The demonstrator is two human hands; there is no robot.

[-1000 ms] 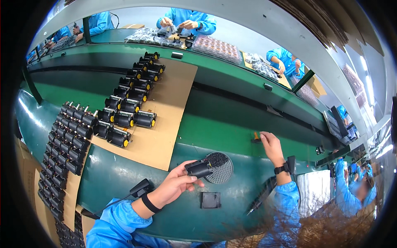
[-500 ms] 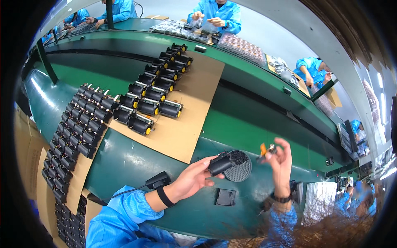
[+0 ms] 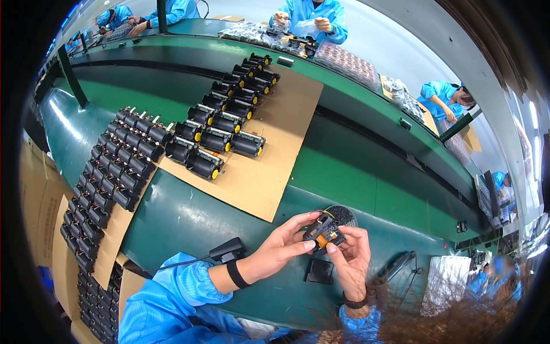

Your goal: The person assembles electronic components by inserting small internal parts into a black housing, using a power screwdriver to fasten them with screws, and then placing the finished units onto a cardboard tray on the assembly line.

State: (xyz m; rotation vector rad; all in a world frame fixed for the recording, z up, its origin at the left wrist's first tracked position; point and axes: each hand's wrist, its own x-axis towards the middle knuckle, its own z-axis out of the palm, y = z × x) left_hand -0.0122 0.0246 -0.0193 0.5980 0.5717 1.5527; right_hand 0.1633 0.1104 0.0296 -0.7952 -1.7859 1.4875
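Both my hands meet over the bench. My left hand [image 3: 282,247] is closed round a small black plastic housing [image 3: 313,231], turned so that thin coloured wires show at its top. An orange, ribbon-like piece [image 3: 322,241] sits at the housing's open face, with my right hand [image 3: 352,258] pinching it there. How far it is seated in the housing is hidden by my fingers. Just behind them, a round dish of small black pieces [image 3: 346,215] is partly covered. Below lies a flat black square part [image 3: 318,271].
Rows of black units with yellow ends [image 3: 205,164] stand on cardboard [image 3: 269,189]; more black units [image 3: 117,172] fill another sheet at left. A black corded block [image 3: 227,250] lies by my left wrist, a dark handheld tool [image 3: 399,265] to the right. Co-workers sit across the bench.
My right hand has come left and down, bringing the orange piece to the housing. My left hand has turned the housing over. The whole view has shifted slightly.
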